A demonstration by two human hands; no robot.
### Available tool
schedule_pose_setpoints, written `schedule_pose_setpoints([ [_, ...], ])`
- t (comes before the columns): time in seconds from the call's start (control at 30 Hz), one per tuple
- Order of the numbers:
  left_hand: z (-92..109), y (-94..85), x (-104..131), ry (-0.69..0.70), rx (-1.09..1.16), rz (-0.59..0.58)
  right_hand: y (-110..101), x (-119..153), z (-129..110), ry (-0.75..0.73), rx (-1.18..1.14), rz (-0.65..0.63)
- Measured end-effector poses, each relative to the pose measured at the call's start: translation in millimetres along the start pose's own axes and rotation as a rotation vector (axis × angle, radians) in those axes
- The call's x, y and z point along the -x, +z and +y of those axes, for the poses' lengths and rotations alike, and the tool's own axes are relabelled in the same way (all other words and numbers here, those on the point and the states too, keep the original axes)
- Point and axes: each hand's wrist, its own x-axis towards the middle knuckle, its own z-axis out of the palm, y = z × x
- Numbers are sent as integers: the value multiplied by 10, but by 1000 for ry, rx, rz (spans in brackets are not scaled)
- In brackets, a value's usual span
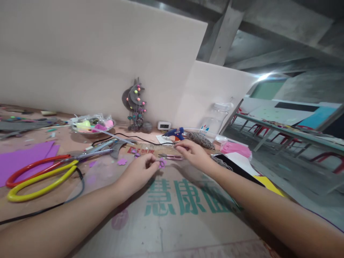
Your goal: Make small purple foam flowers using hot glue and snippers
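My left hand (142, 170) pinches a small purple piece (161, 163) between thumb and forefinger, over the cardboard with green characters. My right hand (192, 152) reaches in from the right, its fingers closed together near the tip of the blue glue gun (176, 133); what they hold, if anything, is too small to make out. Small scissors or snips (171, 157) lie between the two hands. Left of my left hand are a purple flower shape (122, 162) and more small purple pieces.
Large scissors (40, 179) with red and yellow handles lie at left beside purple sheets (27, 157). Behind stand a bowl of supplies (92, 125), a grey moon ornament (135, 104), a small clock (164, 125) and a clear bottle (215, 120). Grey yarn (200, 139) and pink plastic (235, 148) are at right.
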Motion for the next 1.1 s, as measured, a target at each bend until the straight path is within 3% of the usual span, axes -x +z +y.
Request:
schedule_pose_setpoints([
  [0.13, 46, -3, 32, 46, -59, -37, 208, 175, -293, 86, -330, -108],
  [0.33, 134, -4, 58, 81, -210, -104, 320, 298, -299, 256, -645, -187],
  [0.6, 124, -4, 68, 104, -294, -112, 336, 335, -286, 161, -581, -224],
  [0.7, 117, 0, 71, 108, -279, -106, 302, 318, -286, 155, -564, -183],
  [0.83, 85, 7, 70, 88, -236, -105, 97, 136, -59, 120, -347, -4],
  [0.93, 69, 8, 66, 75, -217, -105, -112, -104, 286, 249, 14, 190],
  [1.03, 73, 6, 58, 76, -212, -107, -241, -358, 635, 364, 104, 204],
  [1.1, 79, 7, 52, 75, -206, -105, -256, -508, 802, 442, 123, 143],
])
